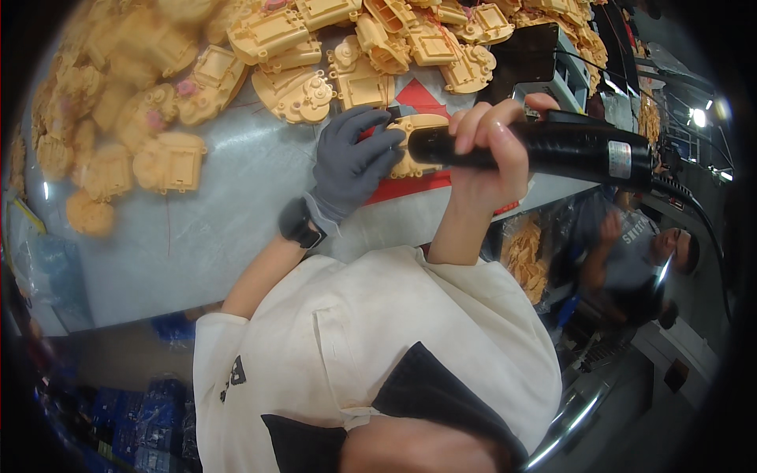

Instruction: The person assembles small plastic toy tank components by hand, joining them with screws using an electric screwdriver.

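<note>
My left hand [355,162], in a grey glove, holds a pale yellow plastic housing [405,165] by its left side. The housing rests over a red mat [410,188] on the metal tabletop. Bare fingers of my right hand [497,150] wrap round the black body of a corded electric screwdriver [579,150]. Its front end is directly above the housing and covers part of it. The bit and the spot where it might touch are hidden from view.
Many similar yellow housings [272,35] are heaped along the far side and left of the metal table [236,229]. A box-shaped device [552,67] stands beyond my right hand. The tool's black cable [710,229] curves down at right. Another person [631,252] works at right.
</note>
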{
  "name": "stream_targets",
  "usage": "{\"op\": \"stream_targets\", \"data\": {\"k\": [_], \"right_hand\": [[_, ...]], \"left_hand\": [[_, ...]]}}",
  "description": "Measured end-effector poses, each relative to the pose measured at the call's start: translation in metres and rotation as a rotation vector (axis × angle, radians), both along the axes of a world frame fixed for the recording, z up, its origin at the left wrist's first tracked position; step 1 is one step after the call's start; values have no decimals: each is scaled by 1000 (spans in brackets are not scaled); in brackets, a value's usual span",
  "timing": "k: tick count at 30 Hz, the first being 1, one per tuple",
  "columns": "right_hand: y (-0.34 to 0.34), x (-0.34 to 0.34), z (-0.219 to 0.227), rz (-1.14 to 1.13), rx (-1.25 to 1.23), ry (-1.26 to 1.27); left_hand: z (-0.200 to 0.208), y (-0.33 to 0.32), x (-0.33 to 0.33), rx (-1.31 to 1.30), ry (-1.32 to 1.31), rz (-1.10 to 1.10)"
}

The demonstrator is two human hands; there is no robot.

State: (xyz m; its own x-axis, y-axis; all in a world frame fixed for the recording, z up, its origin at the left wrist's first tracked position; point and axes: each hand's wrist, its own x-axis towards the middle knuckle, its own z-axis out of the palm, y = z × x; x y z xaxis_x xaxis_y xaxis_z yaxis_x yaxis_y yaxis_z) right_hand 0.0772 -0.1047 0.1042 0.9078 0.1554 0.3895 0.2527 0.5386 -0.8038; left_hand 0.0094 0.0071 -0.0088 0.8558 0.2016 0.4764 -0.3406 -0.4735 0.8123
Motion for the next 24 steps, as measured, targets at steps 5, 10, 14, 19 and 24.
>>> {"op": "stream_targets", "data": {"k": [5,10,14,19,24], "right_hand": [[-3,4,3,-117,-5,-37],[-1,11,1,-181,-100,-96],[0,13,-6,-194,-167,-130],[2,16,-11,-173,-174,-133],[1,17,-13,-170,-189,-134]], "left_hand": [[4,-1,0,-38,56,-32],[1,-4,-1,-19,53,-39],[3,-5,-3,0,156,-34],[4,-5,-2,-3,212,-33],[3,-5,-1,8,184,-22]]}}
